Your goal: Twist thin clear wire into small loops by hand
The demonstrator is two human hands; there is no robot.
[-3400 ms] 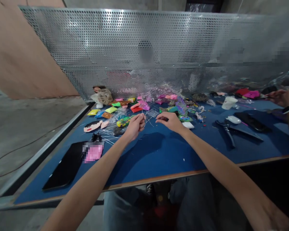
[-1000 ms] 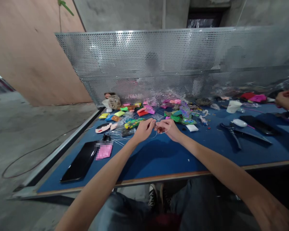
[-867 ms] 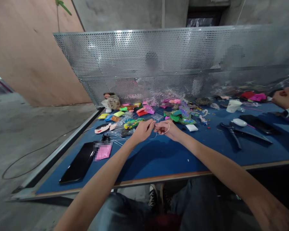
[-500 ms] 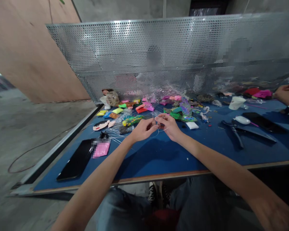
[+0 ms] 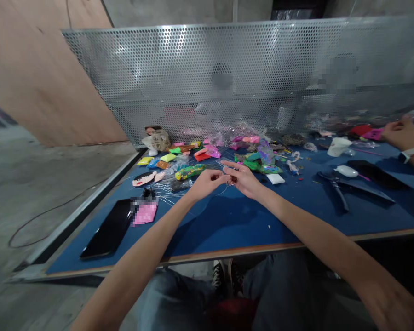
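My left hand (image 5: 206,185) and my right hand (image 5: 245,180) meet over the blue table (image 5: 227,230), fingertips touching. Both pinch a thin pale wire (image 5: 222,192), which curves down in a loop below the fingers. The fingers of my right hand are partly stretched out, its thumb and index pressed on the wire. Just left of my left hand lie a yellow-green clay piece (image 5: 189,171) and a bundle of thin wires (image 5: 165,195).
Black phone (image 5: 106,228) and pink packet (image 5: 145,214) sit left; pliers (image 5: 338,188), a second phone (image 5: 377,174) and a white cup (image 5: 338,146) right. Clay packets line the perforated metal panel (image 5: 193,69). Another person's hand (image 5: 403,133) is at the far right.
My hands have shifted slightly at the wire, and my right fingers are more stretched out. The other person's hand has moved left.
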